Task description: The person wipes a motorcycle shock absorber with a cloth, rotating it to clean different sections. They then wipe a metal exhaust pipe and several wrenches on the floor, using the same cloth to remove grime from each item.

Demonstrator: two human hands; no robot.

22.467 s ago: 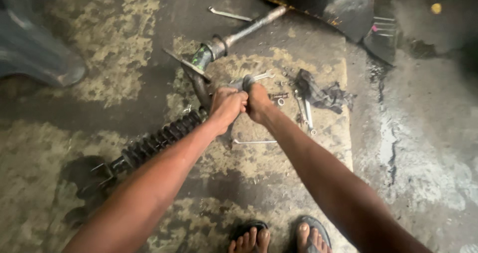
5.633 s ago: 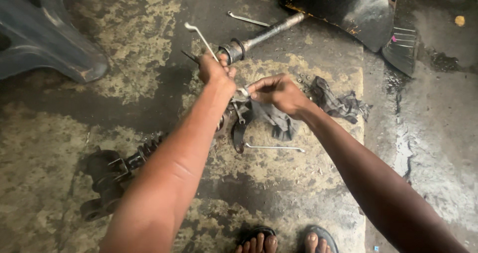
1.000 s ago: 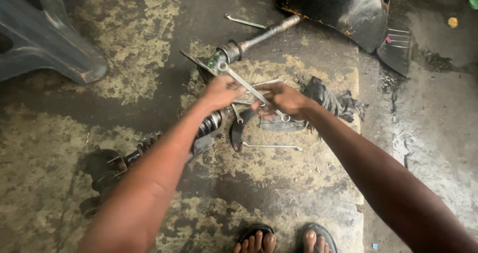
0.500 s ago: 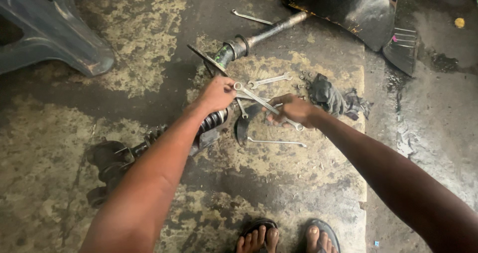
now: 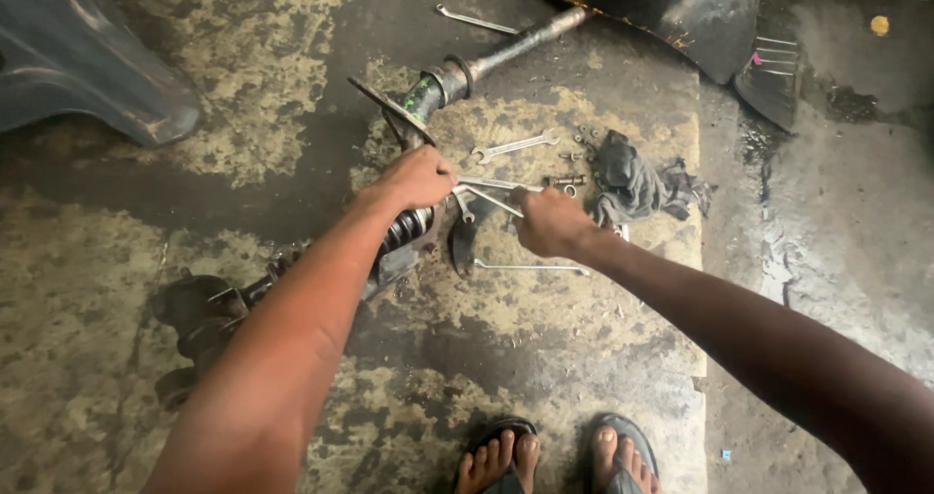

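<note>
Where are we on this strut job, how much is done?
Done: loose bolts lie out by the rag, so some fasteners look removed. In hand: left hand grips the strut assembly; right hand holds a spanner toward it. Left: the spring looks mounted; how many fasteners remain is hidden.

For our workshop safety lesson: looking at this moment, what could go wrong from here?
1. The spanners might slip off the steering rack, hurting the left hand or right hand.
2. Loose bolts beside the rag could get lost.
3. Feet in open sandals risk injury.
</note>
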